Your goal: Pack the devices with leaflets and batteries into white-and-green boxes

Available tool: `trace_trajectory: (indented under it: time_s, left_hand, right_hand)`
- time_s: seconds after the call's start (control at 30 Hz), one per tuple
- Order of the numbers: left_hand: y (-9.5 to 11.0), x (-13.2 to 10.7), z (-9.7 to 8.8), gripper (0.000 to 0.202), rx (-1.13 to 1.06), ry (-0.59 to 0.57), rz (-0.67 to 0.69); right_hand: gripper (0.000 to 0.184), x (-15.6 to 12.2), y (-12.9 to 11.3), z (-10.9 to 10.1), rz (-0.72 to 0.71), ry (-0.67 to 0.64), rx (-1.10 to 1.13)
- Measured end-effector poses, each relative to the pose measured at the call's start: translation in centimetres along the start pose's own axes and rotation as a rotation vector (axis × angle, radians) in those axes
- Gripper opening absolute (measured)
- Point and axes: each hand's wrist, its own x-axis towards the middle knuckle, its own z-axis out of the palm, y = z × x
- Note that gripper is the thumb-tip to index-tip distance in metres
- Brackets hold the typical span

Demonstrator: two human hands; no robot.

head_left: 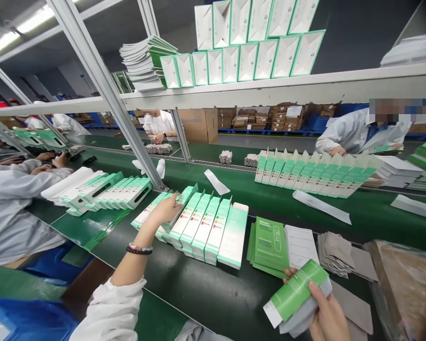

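My left hand [167, 209] is closed on the upper end of a white-and-green carton within the row on the bench; some fingertips are hidden behind its flap. Beside it, several similar cartons [199, 222] lean together, most with end flaps raised. My right hand [326, 308] grips a folded green leaflet [300, 289], together with white paper [272, 313] and a grey pouch [298, 327] beneath it. Near that hand lie a stack of green leaflets [270, 241], white printed sheets [301, 244] and a pile of grey pouches [335, 251].
A plastic-wrapped brown carton [408, 284] bounds the right side. Paper strips [321, 206] lie on the green conveyor [241, 189]; more cartons [312, 173] stand beyond. Overhead, a shelf [255, 87] holds stacked boxes, and a metal post [110, 94] rises at left. Co-workers sit left and opposite.
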Motion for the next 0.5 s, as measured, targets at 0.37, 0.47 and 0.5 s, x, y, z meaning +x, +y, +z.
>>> trace_trajectory:
  time_s: [0.37, 0.47, 0.5]
  left_hand:
    - [2.6, -9.6, -4.0, 0.057, -0.857, 0.352, 0.11]
    - [8.2, -14.3, 1.1, 0.06, -1.396, -0.123, 0.241]
    - [10.5, -15.4, 3.5, 0.058, -1.441, -0.294, 0.305]
  right_hand:
    - [0.066, -0.8, -2.7, -1.1, 0.002, 0.08, -0.052]
    - [0.065, -2.5, -3.8, 0.1, -0.005, -0.062, -0.031]
    - [0.063, -3.2, -4.2, 0.9, -0.027, -0.138, -0.029]
